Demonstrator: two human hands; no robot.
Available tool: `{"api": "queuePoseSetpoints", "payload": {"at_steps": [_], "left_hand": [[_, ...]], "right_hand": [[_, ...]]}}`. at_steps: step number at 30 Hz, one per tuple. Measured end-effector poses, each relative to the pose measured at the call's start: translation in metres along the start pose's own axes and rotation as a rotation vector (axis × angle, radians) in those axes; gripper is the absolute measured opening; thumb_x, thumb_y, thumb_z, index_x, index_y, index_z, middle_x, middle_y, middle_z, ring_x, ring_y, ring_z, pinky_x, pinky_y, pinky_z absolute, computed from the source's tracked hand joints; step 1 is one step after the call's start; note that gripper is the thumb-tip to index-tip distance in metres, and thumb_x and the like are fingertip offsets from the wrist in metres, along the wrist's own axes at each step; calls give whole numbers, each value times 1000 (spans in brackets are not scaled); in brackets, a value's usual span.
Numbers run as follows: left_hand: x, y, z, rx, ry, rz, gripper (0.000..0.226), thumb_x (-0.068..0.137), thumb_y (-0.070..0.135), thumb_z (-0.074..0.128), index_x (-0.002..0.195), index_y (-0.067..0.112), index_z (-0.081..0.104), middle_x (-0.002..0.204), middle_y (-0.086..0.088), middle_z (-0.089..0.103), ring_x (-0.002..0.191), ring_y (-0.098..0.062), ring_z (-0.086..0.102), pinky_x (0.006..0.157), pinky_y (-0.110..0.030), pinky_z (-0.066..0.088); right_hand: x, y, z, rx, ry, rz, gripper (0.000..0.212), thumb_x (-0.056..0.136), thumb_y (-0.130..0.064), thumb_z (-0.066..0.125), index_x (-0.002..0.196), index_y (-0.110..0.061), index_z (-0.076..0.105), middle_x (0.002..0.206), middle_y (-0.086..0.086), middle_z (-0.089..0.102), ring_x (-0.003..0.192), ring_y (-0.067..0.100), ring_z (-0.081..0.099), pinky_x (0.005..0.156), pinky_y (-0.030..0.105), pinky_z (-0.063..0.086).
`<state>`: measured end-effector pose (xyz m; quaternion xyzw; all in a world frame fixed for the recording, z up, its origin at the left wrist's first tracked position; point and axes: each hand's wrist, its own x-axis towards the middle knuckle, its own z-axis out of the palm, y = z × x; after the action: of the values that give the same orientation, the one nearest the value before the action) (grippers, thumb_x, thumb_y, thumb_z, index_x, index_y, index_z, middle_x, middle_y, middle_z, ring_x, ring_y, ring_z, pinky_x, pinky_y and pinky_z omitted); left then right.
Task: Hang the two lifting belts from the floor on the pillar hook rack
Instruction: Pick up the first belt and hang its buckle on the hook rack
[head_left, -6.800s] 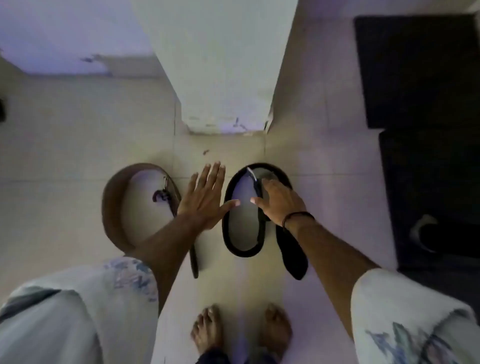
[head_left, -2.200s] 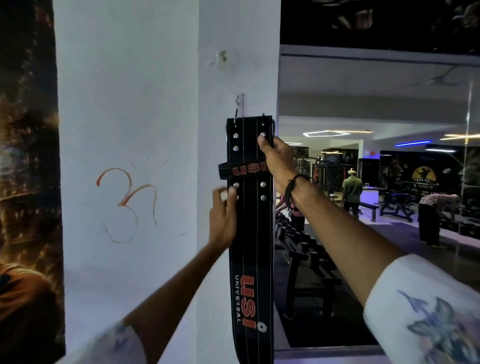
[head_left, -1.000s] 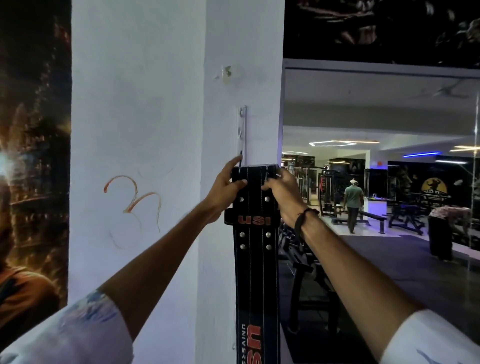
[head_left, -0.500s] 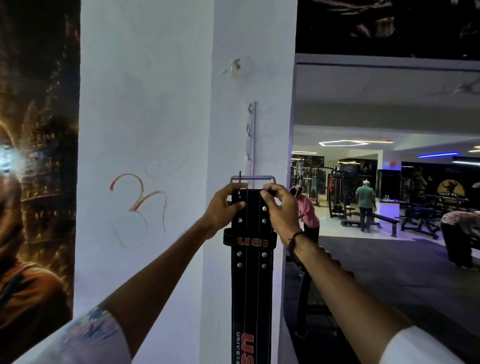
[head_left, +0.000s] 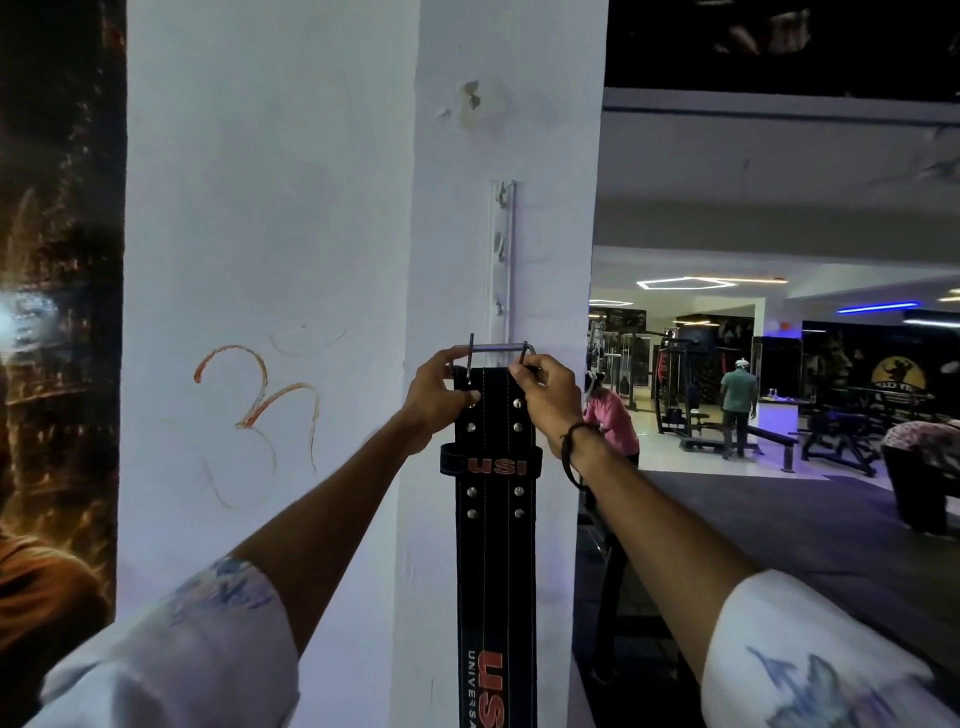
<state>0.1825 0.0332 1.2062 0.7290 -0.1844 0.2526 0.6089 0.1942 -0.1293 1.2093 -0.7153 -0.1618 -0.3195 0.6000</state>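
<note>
A black lifting belt (head_left: 496, 561) with red USI lettering hangs straight down against the white pillar (head_left: 337, 260). Its metal buckle (head_left: 497, 349) sits at the top, just under the lower end of the narrow white hook rack (head_left: 502, 260) fixed vertically on the pillar. My left hand (head_left: 439, 395) pinches the belt's top left corner by the buckle prong. My right hand (head_left: 548, 395) grips the top right corner at the buckle. Whether the buckle rests on a hook I cannot tell. The brown belt is out of view.
An orange symbol (head_left: 260, 410) is drawn on the pillar's left face. A dark poster (head_left: 57, 364) fills the left edge. To the right opens a gym floor with machines, benches (head_left: 769, 436) and several people (head_left: 737, 400).
Earlier I bent over two belts on the floor and took the black one. Over the last second both hands lowered the belt's top slightly so the buckle shows just below the rack.
</note>
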Motion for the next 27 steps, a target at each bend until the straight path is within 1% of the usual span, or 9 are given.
{"api": "queuePoseSetpoints", "payload": {"at_steps": [4, 7, 10, 13, 16, 20, 23, 24, 27], "left_hand": [[2, -23, -1, 9, 7, -8, 66, 81, -13, 65, 128, 32, 57, 116, -15, 59, 89, -22, 65, 76, -39, 62], [1, -36, 0, 16, 12, 7, 69, 82, -13, 64, 136, 28, 55, 115, -10, 61, 97, -23, 66, 79, -38, 62], [2, -42, 1, 50, 33, 37, 70, 82, -12, 63, 139, 27, 52, 119, -10, 63, 102, -22, 67, 85, -40, 61], [3, -44, 0, 78, 34, 58, 69, 83, -10, 63, 141, 27, 50, 120, -9, 63, 97, -27, 71, 80, -44, 63], [4, -44, -2, 160, 43, 85, 68, 85, -7, 62, 141, 30, 49, 124, -8, 63, 94, -27, 73, 77, -43, 63], [-1, -46, 0, 260, 84, 109, 61, 88, 2, 63, 141, 30, 49, 133, -7, 60, 95, -26, 72, 78, -40, 63], [-6, -51, 5, 380, 129, 154, 65, 89, 8, 63, 145, 34, 42, 135, -8, 54, 108, -27, 66, 93, -45, 57], [-7, -51, 7, 454, 117, 161, 67, 91, 8, 61, 148, 34, 37, 138, -10, 49, 113, -28, 61, 97, -44, 53], [-10, -47, 14, 683, 27, 153, 63, 97, 9, 49, 154, 28, 28, 147, -14, 32, 117, -37, 57, 94, -50, 52]], "right_hand": [[3, 15, 7, -90, -29, 46, 25, 92, -32, 67, 109, -14, 71, 104, 4, 71, 102, 23, 66, 89, 31, 51], [-1, 26, 12, -79, 5, 38, 29, 91, -36, 67, 109, -15, 74, 106, 5, 75, 102, 23, 68, 94, 37, 54], [-1, 25, 15, -76, 65, 63, 31, 90, -41, 68, 103, -15, 77, 99, 8, 78, 95, 26, 70, 86, 37, 56], [3, 17, 19, -105, 117, 128, 35, 88, -42, 69, 99, -10, 78, 86, 12, 77, 81, 28, 70, 69, 27, 50], [8, 12, 23, -101, 138, 216, 32, 85, -40, 72, 101, -13, 78, 87, 8, 77, 73, 21, 65, 70, 25, 50], [6, 9, 28, -111, 147, 246, 31, 84, -35, 74, 103, -11, 77, 96, 10, 78, 84, 25, 71, 77, 29, 56], [3, 5, 25, -143, 108, 273, 29, 88, -30, 70, 108, -9, 76, 103, 11, 77, 98, 29, 72, 83, 28, 54], [1, 3, 23, -161, 82, 279, 29, 91, -27, 68, 112, -9, 74, 109, 11, 76, 103, 29, 70, 85, 27, 51], [-11, -1, 13, -244, -36, 248, 37, 96, -18, 59, 133, -15, 62, 134, 10, 65, 122, 28, 62, 98, 25, 45]]}}
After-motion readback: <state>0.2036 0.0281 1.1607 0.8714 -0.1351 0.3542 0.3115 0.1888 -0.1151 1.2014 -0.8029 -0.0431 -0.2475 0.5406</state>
